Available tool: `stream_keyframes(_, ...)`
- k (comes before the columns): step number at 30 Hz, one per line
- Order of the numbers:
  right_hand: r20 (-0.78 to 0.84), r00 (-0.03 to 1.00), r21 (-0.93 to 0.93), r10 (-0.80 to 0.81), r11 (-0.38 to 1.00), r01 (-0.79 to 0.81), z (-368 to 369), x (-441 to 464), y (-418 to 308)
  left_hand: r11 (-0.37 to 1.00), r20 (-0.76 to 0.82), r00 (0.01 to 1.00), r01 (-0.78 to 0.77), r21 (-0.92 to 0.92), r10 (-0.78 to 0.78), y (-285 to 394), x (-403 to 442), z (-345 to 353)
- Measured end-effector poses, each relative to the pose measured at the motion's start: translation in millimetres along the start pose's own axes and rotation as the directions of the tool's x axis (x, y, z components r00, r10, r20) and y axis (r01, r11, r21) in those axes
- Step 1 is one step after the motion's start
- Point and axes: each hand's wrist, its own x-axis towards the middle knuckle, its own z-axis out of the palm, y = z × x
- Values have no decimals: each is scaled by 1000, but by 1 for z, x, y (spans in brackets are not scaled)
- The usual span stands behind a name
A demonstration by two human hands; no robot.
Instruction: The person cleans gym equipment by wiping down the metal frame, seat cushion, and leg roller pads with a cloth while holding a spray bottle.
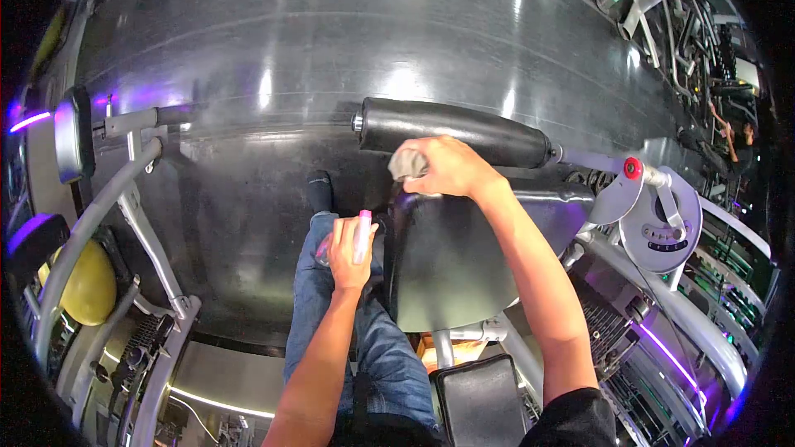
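Note:
My left hand [346, 255] is closed around what looks like a spray bottle [363, 237] with a pink and white top. Most of its body is hidden by my fingers, in front of my jeans. My right hand [451, 167] grips a crumpled grey cloth [407, 164] at the near edge of a black padded roller [455, 128]. The cloth is above the front corner of a black padded seat [451, 261]; whether it touches the pad I cannot tell.
A metal arm with a red knob [633, 168] and a round adjustment plate [660, 219] joins the roller at the right. Another machine's grey frame [91, 232] and a yellow ball [87, 283] stand at the left. Dark shiny flooring [331, 41] lies beyond.

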Motion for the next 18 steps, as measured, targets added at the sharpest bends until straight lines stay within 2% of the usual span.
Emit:
stream_keyframes(2, -108, 992, -47, 58, 997, -63, 2, -14, 23, 998, 27, 999, 45, -45, -44, -1, -1, 1)
stream_keyframes(3, -65, 981, -28, 181, 983, -183, -7, -25, 24, 998, 42, 998, 43, -47, -41, -1, -1, 0)
stream_keyframes(6, -56, 923, -44, 380, 923, -382, -25, -55, 47, 996, 72, 997, 41, -75, -36, -3, -1, 1)
stream_keyframes(7, -63, 919, -46, 388, 919, -391, -23, -61, 58, 999, 82, 997, 2, -53, 2, -3, -1, 0)
stream_keyframes(9, -188, 902, -63, 388, 912, -405, -16, -63, 67, 999, 91, 995, -29, -38, 33, -2, 1, 1)
stream_keyframes(12, -144, 905, -122, 401, 900, -418, -11, -41, 41, 996, 69, 997, -32, -86, 38, 2, 1, -2)
stream_keyframes(13, -185, 914, -63, 361, 924, -378, -6, -32, 31, 995, 72, 996, -41, -88, 47, 6, 5, -6)
stream_keyframes(15, -179, 931, -8, 320, 945, -326, 3, -18, 14, 972, 101, 981, -146, -185, 167, 16, 13, -20)
stream_keyframes(16, -206, 941, -15, 270, 960, -279, 8, -14, 7, 970, 110, 978, -156, -186, 178, 21, 19, -26)
stream_keyframes(18, -268, 934, -21, 238, 967, -253, 12, -18, -6, 941, 214, 953, -144, -308, 216, 37, 37, -38)
